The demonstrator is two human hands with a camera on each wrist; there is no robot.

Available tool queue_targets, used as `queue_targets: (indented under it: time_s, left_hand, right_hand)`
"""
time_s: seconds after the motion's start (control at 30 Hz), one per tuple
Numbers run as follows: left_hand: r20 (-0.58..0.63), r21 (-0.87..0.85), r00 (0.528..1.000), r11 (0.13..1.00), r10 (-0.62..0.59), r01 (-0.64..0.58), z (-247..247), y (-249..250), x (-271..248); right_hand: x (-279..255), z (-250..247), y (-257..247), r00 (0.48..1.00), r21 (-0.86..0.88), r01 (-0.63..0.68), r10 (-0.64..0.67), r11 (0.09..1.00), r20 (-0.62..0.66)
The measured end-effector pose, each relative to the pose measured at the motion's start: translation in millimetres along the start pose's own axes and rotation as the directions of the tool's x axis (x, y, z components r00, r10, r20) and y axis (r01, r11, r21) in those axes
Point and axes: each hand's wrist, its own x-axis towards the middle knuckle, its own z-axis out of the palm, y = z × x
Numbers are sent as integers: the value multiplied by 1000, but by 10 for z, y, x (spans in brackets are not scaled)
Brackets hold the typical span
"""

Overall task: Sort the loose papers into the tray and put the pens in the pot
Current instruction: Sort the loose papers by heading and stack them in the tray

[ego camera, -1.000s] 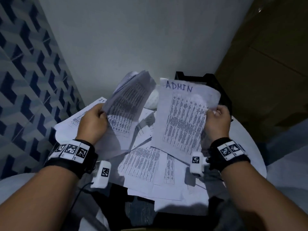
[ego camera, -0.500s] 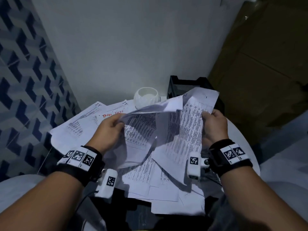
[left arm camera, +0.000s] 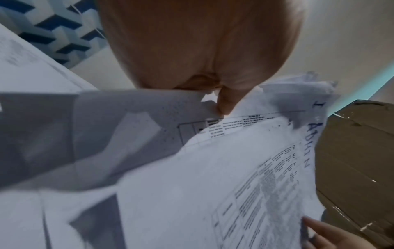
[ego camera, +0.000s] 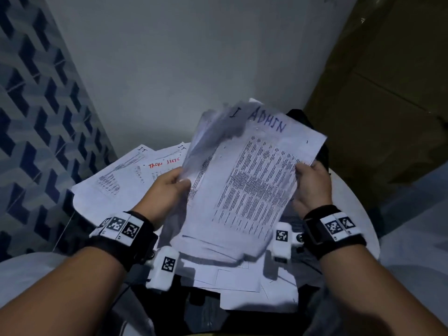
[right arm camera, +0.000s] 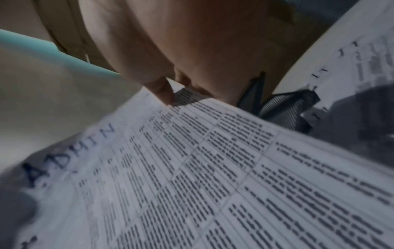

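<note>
I hold a sheaf of printed papers (ego camera: 252,180) raised above the table, its top sheet headed "ADMIN" in blue ink. My left hand (ego camera: 169,187) pinches its left edge, thumb on top, as the left wrist view (left arm camera: 226,102) shows. My right hand (ego camera: 310,187) grips the right edge (right arm camera: 166,96). A black mesh tray (ego camera: 322,151) stands behind the sheaf, mostly hidden; the right wrist view shows its mesh wall (right arm camera: 287,109). More loose papers (ego camera: 126,180) lie spread on the round white table (ego camera: 356,214). The pot and pens are hidden.
A sheet with red handwriting (ego camera: 164,164) lies at the back left of the table. A blue patterned tiled wall (ego camera: 36,117) stands to the left and a white wall behind. Brown cardboard (ego camera: 388,81) rises at the right. Further sheets (ego camera: 242,284) overhang the near edge.
The two bunches, apart a second ago, have been brought together into one sheaf held upright by both hands. The raised sheaf now hides the white pot.
</note>
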Motion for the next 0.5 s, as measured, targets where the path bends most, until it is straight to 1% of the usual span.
queue_targets:
  time_s: [0.07,0.13,0.17,0.23,0.3,0.33,0.4,0.47,0.5]
  left_hand:
    - [48,-6,998,1000,-28,29,53,-42,-20]
    - [50,-60,997,997,-51,54,104,-72,-36]
    - [31,-71,998,996,-47,49,124,-79,-37]
    - [32,-11,999,1000,-5,5,144,-77,-52]
    - [78,100,996,993,50,-58,153,-57,-74]
    - [78,155,994,984,74,-85,155,-41,-76]
    - [0,242,990,961,139,-135,146,2,-71]
    - [-85,238,976,955,201,-176,134,43,-59]
    - [-105,215,971,958,213,-187,120,56,-53]
  right_hand:
    - [15,16,184,999,-7,-32,32,999,-34]
    - [52,37,355,999,-51,-35,34,998,-18]
    - [63,56,412,1000,-70,-26,25,997,-7]
    - [23,119,437,1000,-124,12,-9,992,25]
    - [-73,201,371,995,-183,89,-77,979,69]
    - [-124,236,325,988,-209,143,-126,967,92]
    - [-231,297,228,956,-258,286,-259,923,137]
    - [-345,350,146,908,-259,416,-383,872,171]
    - [-414,379,109,884,-237,464,-429,854,187]
